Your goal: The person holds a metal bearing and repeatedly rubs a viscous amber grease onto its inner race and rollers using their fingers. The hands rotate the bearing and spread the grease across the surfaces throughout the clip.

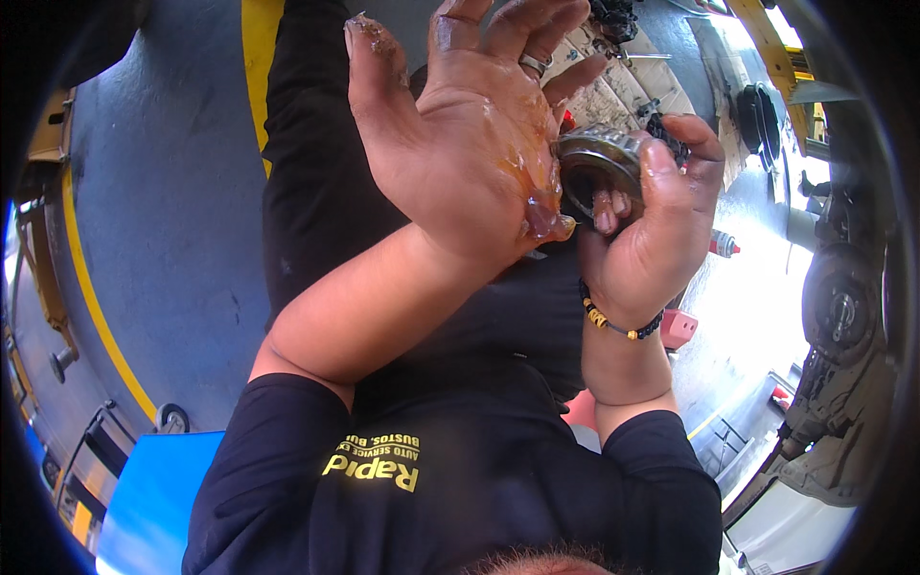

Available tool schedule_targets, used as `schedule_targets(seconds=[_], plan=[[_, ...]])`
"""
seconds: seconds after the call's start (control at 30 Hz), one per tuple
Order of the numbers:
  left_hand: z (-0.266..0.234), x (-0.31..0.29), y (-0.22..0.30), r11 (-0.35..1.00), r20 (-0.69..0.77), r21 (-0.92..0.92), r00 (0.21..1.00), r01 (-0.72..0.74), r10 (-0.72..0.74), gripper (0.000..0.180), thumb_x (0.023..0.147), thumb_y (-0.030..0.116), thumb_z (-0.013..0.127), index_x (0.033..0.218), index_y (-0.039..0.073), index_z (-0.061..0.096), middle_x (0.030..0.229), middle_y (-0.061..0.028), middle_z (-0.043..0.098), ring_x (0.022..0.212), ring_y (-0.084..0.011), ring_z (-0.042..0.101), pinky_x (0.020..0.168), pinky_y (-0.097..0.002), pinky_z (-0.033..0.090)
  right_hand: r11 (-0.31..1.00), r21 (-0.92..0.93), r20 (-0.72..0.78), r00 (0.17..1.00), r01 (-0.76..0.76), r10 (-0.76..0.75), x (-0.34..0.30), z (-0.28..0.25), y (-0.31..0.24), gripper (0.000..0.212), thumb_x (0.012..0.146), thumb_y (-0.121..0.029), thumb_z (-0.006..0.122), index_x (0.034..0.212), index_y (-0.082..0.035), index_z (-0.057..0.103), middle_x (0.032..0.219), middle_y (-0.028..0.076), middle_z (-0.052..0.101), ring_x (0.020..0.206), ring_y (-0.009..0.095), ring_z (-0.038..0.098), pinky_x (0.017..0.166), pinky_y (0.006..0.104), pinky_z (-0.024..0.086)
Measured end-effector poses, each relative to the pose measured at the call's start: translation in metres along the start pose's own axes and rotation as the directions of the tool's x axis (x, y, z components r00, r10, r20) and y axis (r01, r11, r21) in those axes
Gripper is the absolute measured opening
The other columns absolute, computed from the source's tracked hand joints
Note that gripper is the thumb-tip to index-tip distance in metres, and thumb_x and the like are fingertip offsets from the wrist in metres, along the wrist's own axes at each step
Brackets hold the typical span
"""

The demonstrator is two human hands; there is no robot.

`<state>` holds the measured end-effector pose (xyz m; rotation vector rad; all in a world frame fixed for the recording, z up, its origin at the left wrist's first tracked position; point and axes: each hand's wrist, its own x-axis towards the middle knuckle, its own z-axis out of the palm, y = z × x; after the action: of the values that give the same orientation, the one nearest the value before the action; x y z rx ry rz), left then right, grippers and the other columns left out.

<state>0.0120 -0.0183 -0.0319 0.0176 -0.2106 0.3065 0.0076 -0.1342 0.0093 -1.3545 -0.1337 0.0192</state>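
Observation:
My left hand (pixel 460 134) is raised with its palm up, fingers spread and a ring on one finger. Amber grease (pixel 546 216) is smeared over that palm and piled thickly along its outer edge. A metal roller bearing (pixel 602 144), dark and greasy, is in my right hand (pixel 661 206), with fingertips showing through its centre and the thumb over its outside. The bearing's near side is tilted against the greased edge of my left palm. My right wrist wears a beaded bracelet (pixel 618 329).
Beyond my hands, stained cardboard (pixel 637 81) lies on the floor with dark greasy parts on it. A vehicle's wheel hub (pixel 841 307) is at the right. A blue panel (pixel 158 503) is at the lower left, and a yellow line (pixel 96 297) crosses the floor.

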Motion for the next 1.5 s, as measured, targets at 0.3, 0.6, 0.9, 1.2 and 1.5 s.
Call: schedule_targets(seconds=[0.3, 0.6, 0.9, 1.2, 1.5], plan=[[-0.006, 0.005, 0.004, 0.988, 0.025, 0.145, 0.998, -0.053, 0.05, 0.088, 0.096, 0.078, 0.032, 0.15, 0.009, 0.044, 0.144, -0.0219, 0.05, 0.141, -0.0333, 0.038, 0.122, -0.0514, 0.017, 0.991, -0.088, 0.186, 0.976, -0.098, 0.113, -0.001, -0.012, -0.003, 0.034, 0.098, -0.004, 0.06, 0.128, -0.006, 0.045, 0.077, 0.0, 0.061, 0.056, 0.002, 0.046, 0.05, 0.0183, 0.033], [-0.018, 0.014, 0.004, 0.964, 0.099, -0.194, 0.981, 0.183, -0.167, 0.092, 0.095, 0.079, 0.032, 0.152, 0.008, 0.042, 0.146, -0.0221, 0.048, 0.142, -0.0337, 0.037, 0.123, -0.0485, 0.016, 0.981, -0.136, 0.063, 0.987, -0.141, 0.151, 0.006, -0.025, -0.014, 0.024, 0.099, -0.005, 0.056, 0.122, -0.002, 0.054, 0.088, 0.003, 0.061, 0.056, 0.004, 0.047, 0.049, 0.0199, 0.036], [-0.01, 0.0, -0.012, 0.983, -0.045, -0.126, 0.989, 0.136, -0.142, 0.089, 0.095, 0.078, 0.033, 0.151, 0.009, 0.043, 0.146, -0.0204, 0.048, 0.141, -0.0324, 0.038, 0.12, -0.0482, 0.022, 0.927, 0.336, 0.088, 0.985, -0.169, 0.148, 0.027, -0.043, -0.002, 0.037, 0.101, -0.015, 0.046, 0.132, 0.003, 0.052, 0.104, 0.017, 0.069, 0.09, 0.024, 0.071, 0.083, 0.0356, 0.059], [-0.006, -0.005, -0.014, 0.988, -0.093, -0.1, 0.988, 0.115, -0.124, 0.088, 0.095, 0.078, 0.034, 0.149, 0.01, 0.044, 0.146, -0.0186, 0.049, 0.14, -0.0314, 0.039, 0.119, -0.0478, 0.023, 0.99, 0.094, -0.014, 0.994, -0.109, 0.111, 0.009, -0.019, -0.008, 0.028, 0.097, -0.009, 0.053, 0.123, 0.001, 0.053, 0.114, 0.011, 0.061, 0.077, 0.012, 0.063, 0.062, 0.0224, 0.048], [-0.002, -0.005, -0.008, 0.984, -0.117, -0.057, 0.978, 0.169, -0.174, 0.087, 0.094, 0.078, 0.035, 0.148, 0.01, 0.046, 0.146, -0.0172, 0.049, 0.138, -0.0307, 0.04, 0.118, -0.0477, 0.024, 0.988, -0.094, 0.094, 0.987, -0.121, 0.13, 0.008, -0.021, -0.016, 0.031, 0.096, -0.011, 0.058, 0.124, 0.001, 0.053, 0.116, 0.007, 0.058, 0.074, 0.008, 0.061, 0.061, 0.0215, 0.047]])
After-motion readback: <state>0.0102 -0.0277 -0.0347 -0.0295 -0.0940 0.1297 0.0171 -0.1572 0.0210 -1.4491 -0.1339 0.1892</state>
